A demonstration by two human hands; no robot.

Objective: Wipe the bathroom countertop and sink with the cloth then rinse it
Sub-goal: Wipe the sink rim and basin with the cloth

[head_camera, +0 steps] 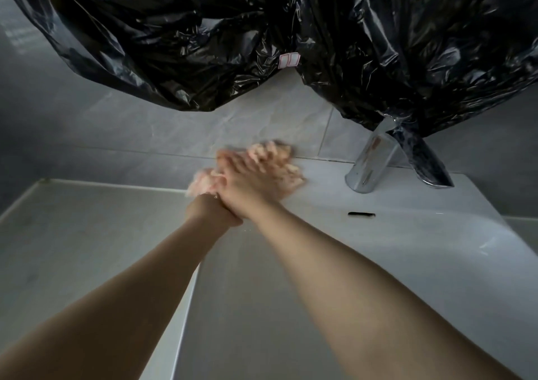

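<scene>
Nearest the camera, two bare forearms are stretched forward over the sink, whose basin lies below and to the right of the grip. The right hand is laid over the left hand. Its fingers are spread flat and pressed down on the pink cloth. How the left hand holds cannot be told, since it is mostly covered and blurred.

The cloth is bunched under both hands on the back ledge, against the wall tiles. The countertop lies left of the grip, the overflow slot lower right, and the faucet right. Black plastic sheeting hangs beyond.

The wiping step is judged to be in hand. Next, the cloth should be swept along the ledge toward the faucet, with pressure kept even.
</scene>
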